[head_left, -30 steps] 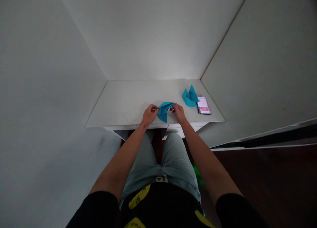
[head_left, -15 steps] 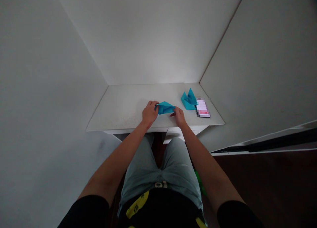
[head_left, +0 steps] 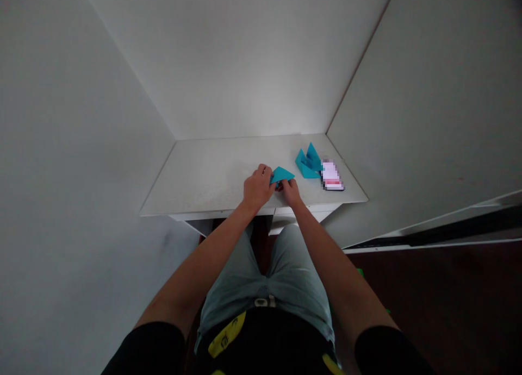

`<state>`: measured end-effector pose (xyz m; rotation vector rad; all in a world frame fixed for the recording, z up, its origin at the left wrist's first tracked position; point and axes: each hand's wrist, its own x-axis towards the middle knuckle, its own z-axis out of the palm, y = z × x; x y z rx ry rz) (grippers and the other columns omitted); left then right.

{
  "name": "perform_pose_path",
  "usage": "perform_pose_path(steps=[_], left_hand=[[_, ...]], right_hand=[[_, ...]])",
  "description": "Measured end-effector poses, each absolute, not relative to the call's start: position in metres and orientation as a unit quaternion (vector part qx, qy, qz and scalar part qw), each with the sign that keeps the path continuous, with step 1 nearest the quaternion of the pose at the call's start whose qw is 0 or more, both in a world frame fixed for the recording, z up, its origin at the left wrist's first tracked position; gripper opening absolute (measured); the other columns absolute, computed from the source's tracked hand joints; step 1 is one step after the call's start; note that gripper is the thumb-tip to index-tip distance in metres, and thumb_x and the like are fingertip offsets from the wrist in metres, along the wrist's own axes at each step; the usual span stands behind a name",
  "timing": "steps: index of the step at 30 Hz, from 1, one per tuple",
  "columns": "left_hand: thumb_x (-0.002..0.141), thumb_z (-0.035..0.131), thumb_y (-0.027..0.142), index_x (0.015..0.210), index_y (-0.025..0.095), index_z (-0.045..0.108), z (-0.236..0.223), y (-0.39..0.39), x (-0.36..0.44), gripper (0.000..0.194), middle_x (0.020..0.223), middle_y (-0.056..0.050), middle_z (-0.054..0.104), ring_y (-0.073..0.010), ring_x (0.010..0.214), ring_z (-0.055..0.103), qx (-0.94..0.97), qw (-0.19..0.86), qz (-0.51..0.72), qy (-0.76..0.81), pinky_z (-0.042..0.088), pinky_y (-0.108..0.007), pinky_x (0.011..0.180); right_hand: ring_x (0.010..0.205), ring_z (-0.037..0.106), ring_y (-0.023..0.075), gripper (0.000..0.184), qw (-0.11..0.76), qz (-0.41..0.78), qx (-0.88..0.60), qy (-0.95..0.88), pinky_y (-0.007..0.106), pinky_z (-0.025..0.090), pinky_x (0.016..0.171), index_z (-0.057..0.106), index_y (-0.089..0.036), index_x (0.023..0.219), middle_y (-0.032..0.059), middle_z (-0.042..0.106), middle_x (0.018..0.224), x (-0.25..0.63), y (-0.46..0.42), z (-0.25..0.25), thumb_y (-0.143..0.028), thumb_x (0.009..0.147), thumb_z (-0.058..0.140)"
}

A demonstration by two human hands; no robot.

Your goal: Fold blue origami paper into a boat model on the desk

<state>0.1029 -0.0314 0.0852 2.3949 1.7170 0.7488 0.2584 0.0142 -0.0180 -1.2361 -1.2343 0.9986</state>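
A folded piece of blue paper [head_left: 282,174] is held between my two hands, just above the white desk [head_left: 199,179]. My left hand [head_left: 258,186] is closed on its left end and covers part of it. From below, my right hand [head_left: 291,191] grips the paper's lower edge, with the fingertips partly hidden underneath. The visible part of the paper is a pointed, triangular flap. To the right, a second blue folded paper [head_left: 309,166] with upright points stands on the desk.
A phone [head_left: 332,175] with a blurred-out screen lies at the right of the desk, touching the second folded paper. White walls [head_left: 253,65] enclose the desk at the back and both sides. A drawer [head_left: 284,217] sits under the front edge.
My left hand has moved right, closer to my right hand. The paper between them has tilted and now shows a flat triangular face instead of its opened middle.
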Motion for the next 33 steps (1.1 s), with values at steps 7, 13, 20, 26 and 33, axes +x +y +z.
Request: perform_pose_path(steps=[7, 13, 20, 26, 33], left_hand=[[0.103, 0.067, 0.027, 0.126, 0.021, 0.064, 0.077, -0.038, 0.113, 0.024, 0.131, -0.013, 0.068, -0.031, 0.109, 0.072, 0.817, 0.048, 0.208, 0.536, 0.053, -0.039, 0.082], [0.104, 0.062, 0.024, 0.137, 0.022, 0.064, 0.076, -0.04, 0.113, 0.033, 0.138, -0.012, 0.069, -0.0298, 0.11, 0.073, 0.788, 0.108, 0.252, 0.551, 0.054, -0.036, 0.084], [0.099, 0.069, 0.024, 0.142, 0.02, 0.063, 0.083, -0.039, 0.113, 0.044, 0.14, -0.013, 0.07, -0.0336, 0.12, 0.071, 0.773, 0.142, 0.277, 0.553, 0.055, -0.04, 0.095], [0.101, 0.062, 0.022, 0.138, 0.025, 0.063, 0.086, -0.043, 0.117, 0.038, 0.141, -0.008, 0.071, -0.0265, 0.122, 0.07, 0.814, 0.119, 0.219, 0.525, 0.055, -0.035, 0.095], [0.107, 0.057, 0.033, 0.148, 0.03, 0.057, 0.091, -0.042, 0.121, 0.041, 0.139, -0.007, 0.073, -0.0283, 0.113, 0.074, 0.788, 0.109, 0.201, 0.571, 0.055, -0.037, 0.091]], right_hand=[[0.069, 0.06, 0.0206, 0.045, 0.573, 0.38, -0.526, -0.5, 0.033, 0.053, 0.06, 0.056, -0.025, 0.075, 0.0029, 0.062, 0.067, 0.258, 0.011, -0.017, -0.069, 0.075, 0.061], [0.069, 0.061, 0.0219, 0.045, 0.58, 0.37, -0.539, -0.485, 0.034, 0.055, 0.06, 0.049, -0.026, 0.073, 0.0036, 0.06, 0.066, 0.262, 0.013, -0.019, -0.069, 0.085, 0.053], [0.085, 0.065, 0.0252, 0.043, 0.584, 0.358, -0.533, -0.497, 0.038, 0.059, 0.075, 0.055, -0.024, 0.08, 0.0063, 0.066, 0.079, 0.264, 0.014, -0.023, -0.067, 0.086, 0.059], [0.1, 0.064, 0.029, 0.036, 0.576, 0.357, -0.535, -0.504, 0.043, 0.059, 0.089, 0.061, -0.022, 0.084, 0.0108, 0.072, 0.087, 0.267, 0.016, -0.03, -0.057, 0.092, 0.054], [0.103, 0.066, 0.0319, 0.043, 0.567, 0.369, -0.529, -0.512, 0.045, 0.06, 0.093, 0.068, -0.021, 0.088, 0.0126, 0.075, 0.089, 0.266, 0.016, -0.034, -0.063, 0.093, 0.059]])
